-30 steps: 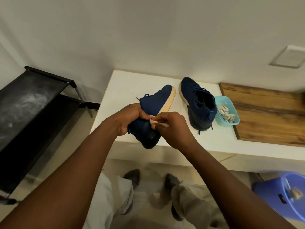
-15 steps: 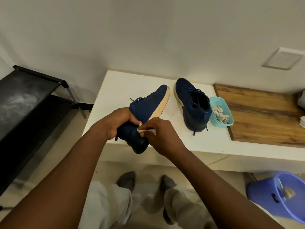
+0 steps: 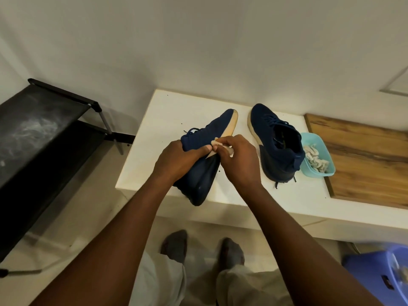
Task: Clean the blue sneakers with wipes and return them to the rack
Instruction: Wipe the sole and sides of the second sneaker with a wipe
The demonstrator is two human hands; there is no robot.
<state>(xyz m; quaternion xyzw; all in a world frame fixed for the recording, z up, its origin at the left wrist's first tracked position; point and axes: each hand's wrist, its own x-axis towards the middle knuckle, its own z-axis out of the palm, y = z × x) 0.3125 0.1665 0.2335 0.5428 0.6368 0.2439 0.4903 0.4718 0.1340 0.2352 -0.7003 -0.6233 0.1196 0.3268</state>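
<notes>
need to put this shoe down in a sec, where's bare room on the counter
Bare: the white counter's back left corner, beyond the held sneaker's toe; its front strip before the second sneaker; the wooden board right of the teal tub. Crowded: between the two sneakers, where the left hand and right hand meet.

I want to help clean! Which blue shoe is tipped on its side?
The held sneaker, gripped by the left hand, its tan sole showing. The other sneaker stands upright on the table.
</notes>
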